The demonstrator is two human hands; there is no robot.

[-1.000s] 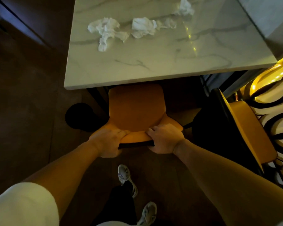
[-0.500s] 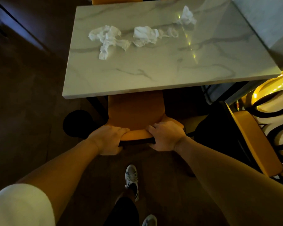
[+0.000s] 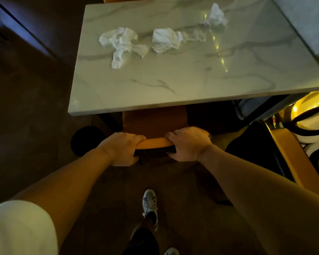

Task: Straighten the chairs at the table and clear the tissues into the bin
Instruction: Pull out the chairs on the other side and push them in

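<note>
Chair [image 3: 155, 122] has gone further under the counter [image 3: 173, 92] over the last second: less seat shows past the near edge now, only a strip plus the backrest top. Left hand [image 3: 121, 149] and right hand [image 3: 189, 143] both keep a closed grip on that backrest top, fingers curled over it. Judgement: this chair is nearly squared away, one short push left.

Tissues not touched (three crumpled clumps): the biggest [image 3: 122, 45] toward the far left corner, one [image 3: 167, 39] mid far edge, one [image 3: 216, 15] toward the far right. Bin: a dark round shape [image 3: 87, 140] on the floor by the near left corner may be it, can't confirm.

Second chair [image 3: 293, 159] stands askew off the near right corner, not yet straightened. Nothing blocks the push.
</note>
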